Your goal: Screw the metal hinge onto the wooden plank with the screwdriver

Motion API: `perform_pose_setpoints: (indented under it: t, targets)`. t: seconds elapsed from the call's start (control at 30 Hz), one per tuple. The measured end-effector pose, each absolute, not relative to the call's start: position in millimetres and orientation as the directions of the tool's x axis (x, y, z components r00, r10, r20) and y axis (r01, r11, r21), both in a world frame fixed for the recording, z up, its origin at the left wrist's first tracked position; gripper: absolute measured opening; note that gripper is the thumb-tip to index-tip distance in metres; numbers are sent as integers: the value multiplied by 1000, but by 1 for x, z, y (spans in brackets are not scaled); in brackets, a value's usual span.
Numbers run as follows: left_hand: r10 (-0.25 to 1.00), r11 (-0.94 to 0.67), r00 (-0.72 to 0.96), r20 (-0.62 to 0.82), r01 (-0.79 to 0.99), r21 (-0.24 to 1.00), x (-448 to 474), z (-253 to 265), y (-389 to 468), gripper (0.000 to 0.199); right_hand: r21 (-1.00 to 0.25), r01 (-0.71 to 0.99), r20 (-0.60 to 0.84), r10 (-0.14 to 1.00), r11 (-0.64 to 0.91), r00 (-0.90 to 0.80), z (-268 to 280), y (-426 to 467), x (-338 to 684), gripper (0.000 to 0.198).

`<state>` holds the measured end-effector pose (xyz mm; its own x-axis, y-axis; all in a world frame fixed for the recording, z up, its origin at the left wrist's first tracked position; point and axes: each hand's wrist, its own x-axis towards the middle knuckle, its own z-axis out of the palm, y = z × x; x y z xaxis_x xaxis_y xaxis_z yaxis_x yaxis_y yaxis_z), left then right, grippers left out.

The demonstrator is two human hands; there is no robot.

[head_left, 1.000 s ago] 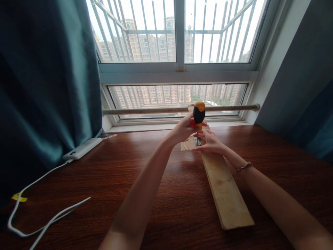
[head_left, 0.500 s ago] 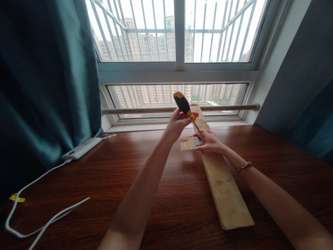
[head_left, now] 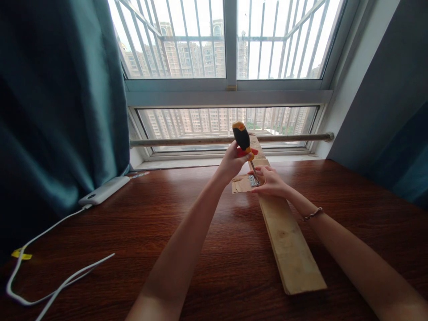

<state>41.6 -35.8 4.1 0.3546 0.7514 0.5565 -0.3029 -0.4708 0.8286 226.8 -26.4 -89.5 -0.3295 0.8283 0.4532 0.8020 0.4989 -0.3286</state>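
Note:
My left hand (head_left: pixel 236 159) is wrapped round a screwdriver (head_left: pixel 241 136) with a black and yellow handle, tilted, its shaft pointing down. The screwdriver's tip meets a small silver metal hinge (head_left: pixel 253 180). Beneath the hinge lies a short, rough-edged wooden piece (head_left: pixel 239 184), set crosswise to a long wooden board (head_left: pixel 290 243). My right hand (head_left: pixel 271 182) curves round the hinge, with thumb and fingers gripping across the short piece's near and far edges. Its palm side covers part of the hinge and the board. Any screw under the tip is too small to make out.
The board's far end reaches the window sill, by a horizontal metal rail (head_left: pixel 187 141). On the left of the brown table (head_left: pixel 150 263) are a white power bank (head_left: pixel 105 191) and a white cable (head_left: pixel 50 225). A dark curtain (head_left: pixel 63 98) hangs beside them.
The screwdriver has moved slightly right and stands more upright. Its tip has come from beside my right palm onto the hinge. My right hand and the board stay put.

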Motion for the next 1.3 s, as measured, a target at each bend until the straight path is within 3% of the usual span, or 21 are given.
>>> perform_pose_setpoints:
  t: [0.27,0.5,0.73,0.93,1.03,1.13,1.3]
  targets:
    - [652,-575,419,631,-268,773,47,3,-37,24,-370,772,462,823,517,-330,-86,-28,225,65]
    - [644,-675,414,643,-87,732,56,-3,-42,32,-350,806,447,841,478,-305,-83,-29,223,70]
    - [627,-743,348,697,-3,670,55,-4,-40,15,-373,792,450,841,484,-301,-83,-30,223,68]
    - [581,-768,380,720,-36,639,60,-12,-34,26,-373,792,466,836,483,-290,-85,-29,223,65]
    - [532,-807,348,772,-68,587,68,-20,-34,16,-348,804,470,832,482,-294,-85,-27,224,67]
    - [582,-760,261,770,-163,630,75,-24,-35,14,-335,807,462,831,486,-309,-86,-26,224,69]
    - [693,-625,230,683,-281,729,77,-20,-35,27,-353,809,468,837,470,-282,-88,-25,225,75]
